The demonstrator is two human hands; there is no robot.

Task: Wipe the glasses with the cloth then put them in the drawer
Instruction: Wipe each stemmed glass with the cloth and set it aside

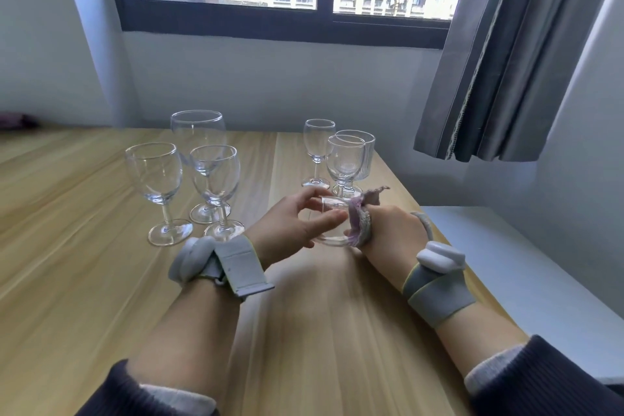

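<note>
Head view, looking down: left hand (pixel 297 219) grips a small clear glass (pixel 332 223) tipped on its side, fingers curled round it just above the table (pixel 101 280). Right hand (pixel 391 233) sits right against the glass's mouth, holding a pinkish cloth (pixel 363 216) bunched at the rim. Further out, three wine glasses (pixel 189 179) stand upright to the left and three more stemmed glasses (pixel 341 159) behind the hands.

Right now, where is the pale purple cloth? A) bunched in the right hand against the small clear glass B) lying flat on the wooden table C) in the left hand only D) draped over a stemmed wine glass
A: the pale purple cloth is bunched in the right hand, pressed at the rim of the small clear glass that the left hand holds.
</note>
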